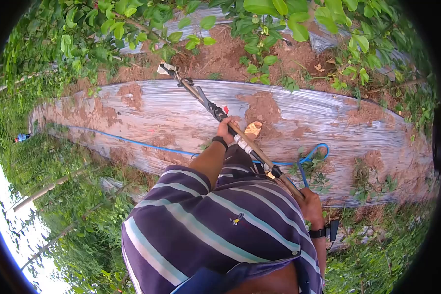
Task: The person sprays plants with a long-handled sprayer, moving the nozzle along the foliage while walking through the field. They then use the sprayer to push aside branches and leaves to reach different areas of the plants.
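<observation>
A long brown pole (259, 153) runs diagonally in front of my striped shirt, with black and white wrappings along it. My left hand (226, 129) is closed round its middle, beside a dark wrapped section. Lower right, my right hand (309, 200) grips the pole near its rear end, where a blue hose (303, 174) also runs close to the fingers. At the far upper-left end of the pole is a pale tip (166, 69), over the soil edge by the leaves.
Silvery plastic sheeting (191, 105) with soil patches crosses the ground. Leafy plants (259, 29) hang along the top, and more greenery (83, 235) with wooden poles stands at lower left. The blue hose lies across the sheeting. A sandal-clad foot (253, 129) shows beyond the pole.
</observation>
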Demonstrator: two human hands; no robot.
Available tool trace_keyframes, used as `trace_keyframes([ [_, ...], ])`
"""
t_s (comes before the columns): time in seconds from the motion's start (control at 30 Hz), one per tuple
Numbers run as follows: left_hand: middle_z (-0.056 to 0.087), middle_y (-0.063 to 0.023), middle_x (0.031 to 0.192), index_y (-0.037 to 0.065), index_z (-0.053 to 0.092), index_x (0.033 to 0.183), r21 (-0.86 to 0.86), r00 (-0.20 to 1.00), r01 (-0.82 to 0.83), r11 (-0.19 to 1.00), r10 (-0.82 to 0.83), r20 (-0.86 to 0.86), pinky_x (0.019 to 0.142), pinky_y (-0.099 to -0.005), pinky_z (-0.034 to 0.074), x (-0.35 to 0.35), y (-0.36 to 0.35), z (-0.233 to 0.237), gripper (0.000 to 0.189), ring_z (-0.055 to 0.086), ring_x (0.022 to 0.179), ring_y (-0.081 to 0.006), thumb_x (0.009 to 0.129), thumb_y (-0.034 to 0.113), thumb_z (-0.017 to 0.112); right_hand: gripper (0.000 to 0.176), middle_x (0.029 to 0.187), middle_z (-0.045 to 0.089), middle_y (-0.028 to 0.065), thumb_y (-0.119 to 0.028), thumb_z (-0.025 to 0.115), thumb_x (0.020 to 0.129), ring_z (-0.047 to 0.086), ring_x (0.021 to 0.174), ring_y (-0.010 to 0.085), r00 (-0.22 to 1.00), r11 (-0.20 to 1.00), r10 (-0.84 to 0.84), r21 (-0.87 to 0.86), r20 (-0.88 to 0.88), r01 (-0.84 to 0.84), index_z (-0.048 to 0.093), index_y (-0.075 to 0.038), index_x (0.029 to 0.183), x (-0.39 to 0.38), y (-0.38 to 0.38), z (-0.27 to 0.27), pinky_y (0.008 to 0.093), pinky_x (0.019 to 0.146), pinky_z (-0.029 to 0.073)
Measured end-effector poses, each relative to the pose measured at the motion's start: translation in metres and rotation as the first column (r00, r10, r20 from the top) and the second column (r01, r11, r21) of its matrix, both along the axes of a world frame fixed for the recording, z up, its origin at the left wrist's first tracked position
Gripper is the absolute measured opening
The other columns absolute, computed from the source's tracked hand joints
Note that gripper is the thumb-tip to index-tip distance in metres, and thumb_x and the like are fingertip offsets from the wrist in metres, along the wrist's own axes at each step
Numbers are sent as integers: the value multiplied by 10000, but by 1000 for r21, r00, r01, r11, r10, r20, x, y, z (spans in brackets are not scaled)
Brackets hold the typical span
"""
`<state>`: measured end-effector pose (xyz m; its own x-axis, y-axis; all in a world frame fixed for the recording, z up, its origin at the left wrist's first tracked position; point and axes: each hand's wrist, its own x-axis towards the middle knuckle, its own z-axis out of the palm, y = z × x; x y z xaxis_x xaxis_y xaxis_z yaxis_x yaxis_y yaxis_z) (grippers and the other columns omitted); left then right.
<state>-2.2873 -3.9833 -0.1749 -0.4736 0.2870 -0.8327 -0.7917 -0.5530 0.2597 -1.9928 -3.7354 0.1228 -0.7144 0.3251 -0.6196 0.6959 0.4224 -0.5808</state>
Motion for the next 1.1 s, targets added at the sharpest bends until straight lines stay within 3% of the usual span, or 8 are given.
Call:
trace_keyframes([
  [0.2,506,-37,705,86,498,854,-33,1000,-4,999,5,19,643,-345,488,0,2,3,102,529,647,-194,896,133,579,239,726,619,241,-222,677,803,633,675,394,1000,999,-13,-34,20,14,628,7,855,5,3,-6,430,588,476],
  [0.3,504,-50,721,78,501,875,-104,996,78,992,-73,51,632,-343,496,1,0,-3,102,531,638,-200,893,137,582,239,688,600,228,-218,681,805,624,615,339,1000,999,-7,-42,1,7,628,15,818,16,4,-23,413,572,466],
  [0.37,507,-54,730,74,505,888,-154,993,104,983,-92,79,625,-343,503,3,2,-6,97,534,636,-203,889,127,586,260,659,580,222,-226,685,810,603,585,274,991,981,-94,-159,94,108,625,25,779,23,4,-31,399,563,458],
  [0.47,515,-62,749,67,515,914,-215,988,129,968,-108,107,616,-344,519,9,4,-11,94,545,637,-210,880,106,593,279,627,563,197,-233,680,820,565,563,226,991,994,-57,-90,117,68,624,34,763,32,1,-38,392,547,441],
  [0.6,524,-68,755,81,494,954,-230,980,165,959,-134,145,656,-399,544,7,-3,-22,145,569,649,-236,872,71,613,277,612,559,181,-225,667,832,535,545,214,993,983,-95,-150,68,104,623,40,762,37,0,-44,383,531,424],
  [0.9,520,-78,781,56,487,947,-287,974,197,938,-153,167,658,-375,558,10,-4,-27,147,573,675,-245,868,50,610,272,596,572,86,-224,662,847,510,530,140,990,959,-122,-248,76,138,628,26,746,45,0,-54,338,512,410],
  [1.03,515,-79,780,39,466,933,-385,968,239,891,-185,172,671,-363,567,10,-4,-49,149,576,673,-264,870,47,601,255,590,556,22,-220,662,857,479,512,95,965,852,-213,-454,150,259,631,-3,726,59,1,-75,289,474,368],
  [1.1,583,-130,884,35,523,1014,-526,935,354,774,-312,169,688,-382,562,8,-12,-82,194,625,746,-289,840,21,608,250,588,548,9,-217,663,859,468,503,86,945,783,-260,-530,196,326,629,-12,719,71,-1,-90,272,457,349],
])
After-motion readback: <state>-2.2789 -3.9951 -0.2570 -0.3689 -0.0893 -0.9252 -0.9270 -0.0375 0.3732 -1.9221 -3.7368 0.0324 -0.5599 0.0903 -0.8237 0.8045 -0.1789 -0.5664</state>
